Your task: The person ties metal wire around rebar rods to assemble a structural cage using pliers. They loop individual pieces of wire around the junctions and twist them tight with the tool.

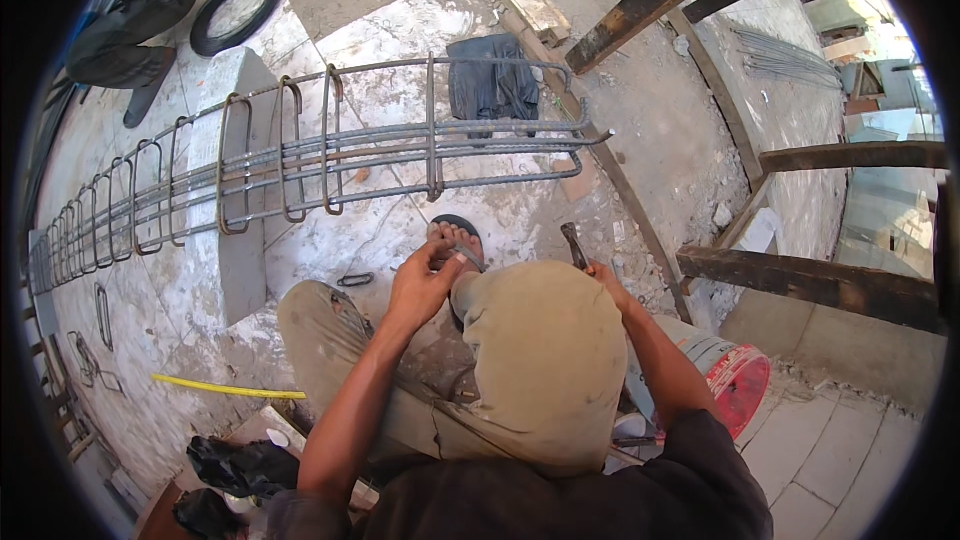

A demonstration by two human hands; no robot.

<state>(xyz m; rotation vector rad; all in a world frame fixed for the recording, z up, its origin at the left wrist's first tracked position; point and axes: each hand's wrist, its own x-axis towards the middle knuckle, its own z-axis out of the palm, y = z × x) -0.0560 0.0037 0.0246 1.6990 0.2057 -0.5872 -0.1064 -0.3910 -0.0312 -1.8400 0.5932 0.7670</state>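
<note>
the rebar cage (433, 130) lies ahead of both my hands, its long axis running left to right across the pale block (235, 280), its hooked end reaching well past the block's right edge. my left hand (418, 285) is the nearer, fingers bent down at my sandalled foot (458, 238), apart from the cage; whether they pinch anything i cannot tell. my right hand (608, 290) has its fingers closed round a dark tool (573, 243), its head toward the hooked end.

The pale floor (390, 25) bears a white block (240, 275), black ring (203, 41), yellow strip (228, 389) and, seemingly, wire loops (355, 281).
</note>
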